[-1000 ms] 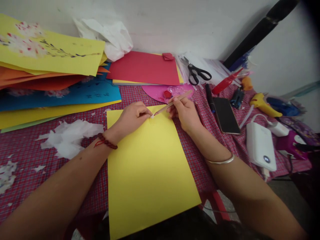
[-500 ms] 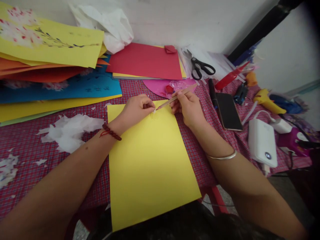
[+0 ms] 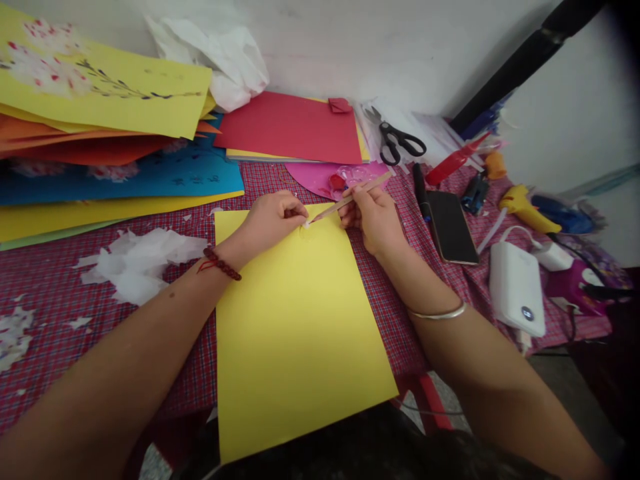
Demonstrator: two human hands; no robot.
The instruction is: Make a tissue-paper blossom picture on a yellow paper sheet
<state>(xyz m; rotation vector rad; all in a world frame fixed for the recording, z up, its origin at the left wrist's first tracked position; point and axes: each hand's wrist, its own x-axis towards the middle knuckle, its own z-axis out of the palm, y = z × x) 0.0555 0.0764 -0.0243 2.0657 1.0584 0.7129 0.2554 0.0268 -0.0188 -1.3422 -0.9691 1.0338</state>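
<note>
A sheet of yellow paper (image 3: 300,320) lies in front of me, its near edge reaching past the table's front. Near its top edge my left hand (image 3: 279,217) pinches a tiny white scrap of paper (image 3: 306,225) between thumb and forefinger. My right hand (image 3: 373,215) is closed around a pale wooden pencil (image 3: 333,208), which slants down to the left. The pencil's point meets or nearly meets the white scrap; contact is too small to make out. Faint marks show on the yellow sheet just below the scrap.
Torn white tissue paper (image 3: 143,263) lies on the left of the checked cloth. Coloured sheets (image 3: 125,100) are stacked at the back left, beside red paper (image 3: 295,127). Scissors (image 3: 397,143), a phone (image 3: 453,227), a yellow glue gun (image 3: 525,207) and a white power bank (image 3: 517,287) occupy the right.
The view has shifted slightly. Both hands stay almost in place, with the pencil's point still at the white scrap.
</note>
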